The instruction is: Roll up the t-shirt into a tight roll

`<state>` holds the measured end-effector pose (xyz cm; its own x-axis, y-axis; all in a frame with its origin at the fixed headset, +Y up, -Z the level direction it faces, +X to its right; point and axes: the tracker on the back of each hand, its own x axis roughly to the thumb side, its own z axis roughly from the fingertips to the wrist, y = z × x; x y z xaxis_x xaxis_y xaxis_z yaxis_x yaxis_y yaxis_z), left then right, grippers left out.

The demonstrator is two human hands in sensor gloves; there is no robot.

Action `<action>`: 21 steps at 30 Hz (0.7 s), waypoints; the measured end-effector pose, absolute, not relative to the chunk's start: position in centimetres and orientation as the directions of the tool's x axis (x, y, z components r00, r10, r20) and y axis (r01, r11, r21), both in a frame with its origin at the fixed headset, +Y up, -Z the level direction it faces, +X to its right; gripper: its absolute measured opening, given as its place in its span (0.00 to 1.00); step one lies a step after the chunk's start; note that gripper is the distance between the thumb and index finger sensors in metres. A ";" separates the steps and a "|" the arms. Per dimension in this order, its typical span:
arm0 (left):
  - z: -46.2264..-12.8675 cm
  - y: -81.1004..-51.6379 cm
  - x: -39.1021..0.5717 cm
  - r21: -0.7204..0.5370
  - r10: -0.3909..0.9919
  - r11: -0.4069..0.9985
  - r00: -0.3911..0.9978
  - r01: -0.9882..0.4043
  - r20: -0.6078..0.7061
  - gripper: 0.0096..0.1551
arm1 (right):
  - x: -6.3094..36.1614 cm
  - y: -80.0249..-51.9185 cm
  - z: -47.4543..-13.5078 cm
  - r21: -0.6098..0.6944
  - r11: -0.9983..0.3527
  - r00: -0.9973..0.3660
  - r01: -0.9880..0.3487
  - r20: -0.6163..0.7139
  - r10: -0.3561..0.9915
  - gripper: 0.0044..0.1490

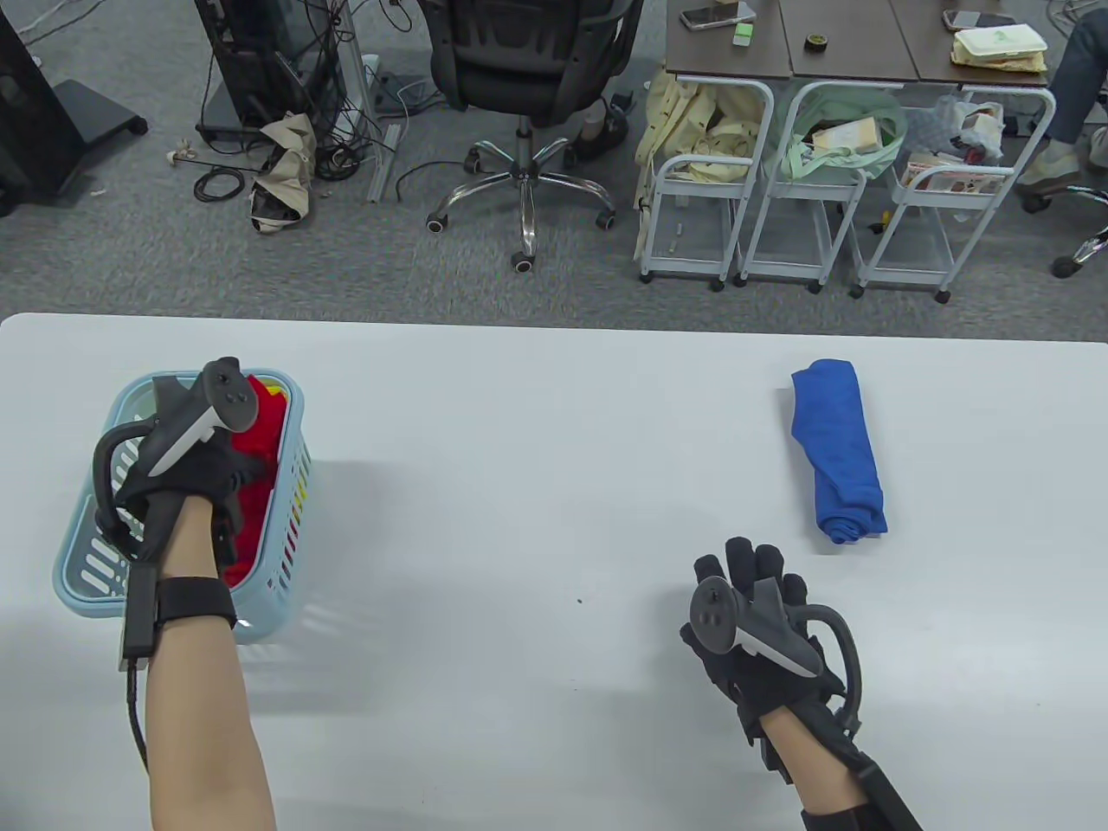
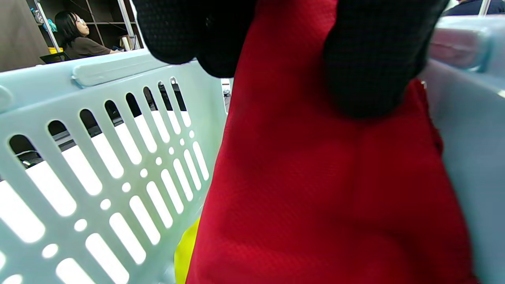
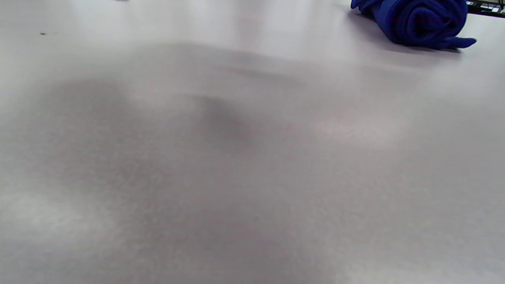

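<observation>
A light blue slotted basket [image 1: 290, 511] stands at the table's left with a red t-shirt [image 1: 260, 459] inside it. My left hand [image 1: 186, 467] reaches into the basket. In the left wrist view its gloved fingers [image 2: 367, 67] pinch the red t-shirt [image 2: 323, 189] against the thumb, beside the basket wall [image 2: 79, 130]. A blue t-shirt [image 1: 840, 450] lies rolled up at the table's right; its rolled end [image 3: 422, 19] shows in the right wrist view. My right hand [image 1: 753, 606] hovers over the bare table near the front, a little below the blue roll, fingers relaxed and holding nothing.
A bit of yellow cloth [image 2: 185, 252] lies under the red shirt in the basket. The white table [image 1: 537, 485] stretches between the two hands. Beyond its far edge stand an office chair [image 1: 528, 86] and wire carts [image 1: 831, 190].
</observation>
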<state>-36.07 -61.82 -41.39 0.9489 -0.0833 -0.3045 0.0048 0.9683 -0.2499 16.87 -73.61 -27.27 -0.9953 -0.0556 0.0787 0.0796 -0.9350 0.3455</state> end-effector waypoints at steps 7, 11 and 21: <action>-40.5 -61.5 -36.0 -0.231 -0.014 0.972 0.967 -0.047 -0.256 0.45 | 16.7 -73.7 -27.3 0.356 -0.932 -0.995 0.071 0.089 -0.042 0.50; -39.2 -60.1 -35.6 -0.114 -0.015 0.993 0.974 -0.011 -0.228 0.44 | 16.7 -73.7 -27.3 0.359 -0.931 -0.995 0.066 0.090 -0.036 0.50; -34.5 -53.1 -32.7 0.213 -0.054 0.973 0.983 0.091 -0.173 0.44 | 16.3 -73.4 -26.9 0.363 -0.931 -0.992 0.044 0.123 0.001 0.51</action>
